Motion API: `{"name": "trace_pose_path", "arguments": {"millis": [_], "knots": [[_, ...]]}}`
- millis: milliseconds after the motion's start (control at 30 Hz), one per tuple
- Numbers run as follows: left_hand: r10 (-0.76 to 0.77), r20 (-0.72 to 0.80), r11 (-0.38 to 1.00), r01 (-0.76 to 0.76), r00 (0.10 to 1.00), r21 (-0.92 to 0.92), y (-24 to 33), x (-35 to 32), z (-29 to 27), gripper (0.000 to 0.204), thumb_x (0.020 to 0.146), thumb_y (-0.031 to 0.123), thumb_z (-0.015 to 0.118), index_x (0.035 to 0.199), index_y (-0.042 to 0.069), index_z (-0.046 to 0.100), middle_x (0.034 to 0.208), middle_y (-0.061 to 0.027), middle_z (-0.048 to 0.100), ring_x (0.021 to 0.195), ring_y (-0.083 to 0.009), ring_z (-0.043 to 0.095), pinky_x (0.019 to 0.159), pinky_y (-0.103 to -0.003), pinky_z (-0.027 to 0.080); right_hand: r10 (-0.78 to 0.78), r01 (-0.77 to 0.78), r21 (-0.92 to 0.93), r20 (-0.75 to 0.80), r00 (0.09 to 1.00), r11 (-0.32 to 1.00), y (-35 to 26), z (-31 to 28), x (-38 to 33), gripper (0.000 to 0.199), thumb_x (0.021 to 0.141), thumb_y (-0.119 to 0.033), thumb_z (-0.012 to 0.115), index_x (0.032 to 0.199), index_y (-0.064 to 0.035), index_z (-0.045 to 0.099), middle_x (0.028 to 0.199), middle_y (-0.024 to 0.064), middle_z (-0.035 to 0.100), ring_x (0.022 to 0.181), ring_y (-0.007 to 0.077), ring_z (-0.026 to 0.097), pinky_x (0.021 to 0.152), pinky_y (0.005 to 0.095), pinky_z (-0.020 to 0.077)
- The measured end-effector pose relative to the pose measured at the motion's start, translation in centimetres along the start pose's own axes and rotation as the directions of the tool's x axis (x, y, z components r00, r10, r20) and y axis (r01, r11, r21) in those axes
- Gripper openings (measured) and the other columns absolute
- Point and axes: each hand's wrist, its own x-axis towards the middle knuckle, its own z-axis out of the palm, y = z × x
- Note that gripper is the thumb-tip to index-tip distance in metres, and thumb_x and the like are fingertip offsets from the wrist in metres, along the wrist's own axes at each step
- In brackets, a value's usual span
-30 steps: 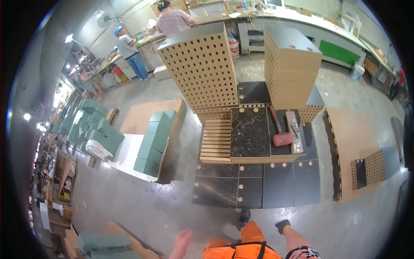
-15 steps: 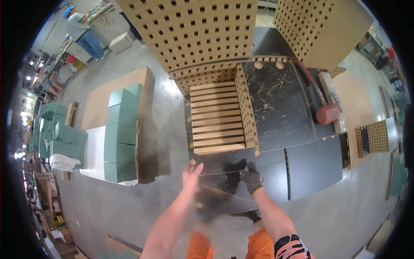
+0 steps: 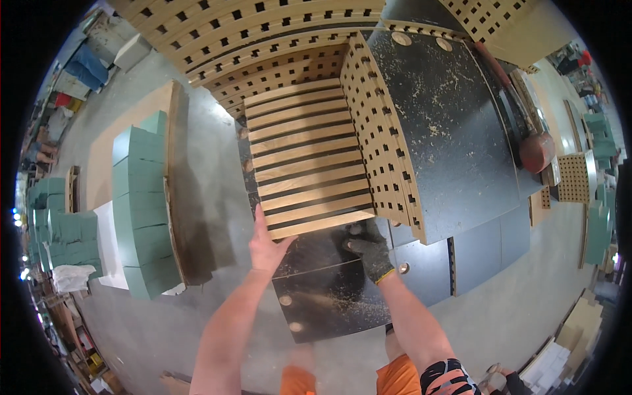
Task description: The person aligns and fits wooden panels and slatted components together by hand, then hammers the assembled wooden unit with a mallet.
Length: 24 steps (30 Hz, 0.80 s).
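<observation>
a pale slatted stack (image 3: 313,179) lies at the centre. from it, at seven o'clock, its near corner is touched by the bare left hand (image 3: 266,251), thumb and fingers spread; at five, the gloved right hand (image 3: 370,253) is bent by the other corner, its grip unclear. the step is judged to be taking hold; an even hold at both corners seems called for. room is bounded by a holed back wall (image 3: 289,71) at twelve and an upright holed side panel (image 3: 378,125) near two; grey floor (image 3: 205,197) is left open at nine.
</observation>
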Motion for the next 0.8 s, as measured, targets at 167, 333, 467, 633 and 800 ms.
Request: {"name": "trace_pose_path", "arguments": {"millis": [167,333,467,633,800], "knots": [[-0.002,0.006,0.999,0.002,1.000,0.034,-0.7,-0.1,0.2,0.105,0.067,0.031,0.085,0.148,0.010,0.020,0.117,-0.0222,0.061,0.099,-0.0389,0.063,0.081,-0.041,0.056,-0.045,0.044,-0.121,-0.006,0.999,0.992,1.1,-0.6,0.3,0.046,0.068,0.001,0.074,0.110,-0.0049,0.057,0.094,0.0012,0.059,0.095,0.0166,0.055,0.088,0.0296,0.0461],[0.318,-0.106,0.929,-0.286,0.942,0.236,-2.2,0.3,-0.9,0.090,0.070,0.019,0.083,0.142,0.001,0.031,0.110,-0.0219,0.062,0.099,-0.0388,0.062,0.085,-0.040,0.053,-0.115,0.112,-0.313,0.007,0.993,0.943,1.5,-0.8,0.5,0.048,0.066,0.000,0.076,0.110,-0.0046,0.058,0.097,0.0018,0.061,0.098,0.0164,0.056,0.087,0.0290,0.0467],[-0.043,0.170,0.983,0.072,0.985,-0.169,-0.2,-0.3,-3.3,0.075,0.076,0.004,0.069,0.141,-0.003,0.032,0.118,-0.0204,0.061,0.111,-0.0311,0.061,0.100,-0.039,0.044,-0.086,0.073,-0.379,-0.017,0.996,0.922,1.3,-1.4,0.5,0.042,0.068,-0.002,0.075,0.108,-0.0058,0.061,0.097,0.0016,0.062,0.092,0.0157,0.057,0.082,0.0292,0.0479],[-0.251,0.144,0.602,0.271,0.957,-0.751,-7.3,0.0,-6.6,0.061,0.090,0.018,0.054,0.145,0.003,0.032,0.140,-0.0137,0.047,0.124,-0.0227,0.049,0.106,-0.038,0.036,-0.303,0.303,-0.040,-0.264,0.916,0.952,-0.3,1.8,-0.5,0.023,0.087,0.001,0.056,0.109,0.0037,0.063,0.104,0.0076,0.065,0.093,0.0154,0.061,0.084,0.0294,0.0513],[-0.380,0.395,0.460,0.541,0.837,-0.704,-5.0,5.3,-5.7,0.059,0.091,0.033,0.058,0.140,0.005,0.040,0.133,-0.0117,0.052,0.118,-0.0216,0.051,0.100,-0.037,0.040,-0.365,0.211,-0.589,-0.154,0.918,0.780,-0.3,5.9,0.2,0.037,0.092,-0.032,0.062,0.109,0.0011,0.063,0.097,0.0065,0.066,0.082,0.0146,0.056,0.077,0.0310,0.0467]]}}
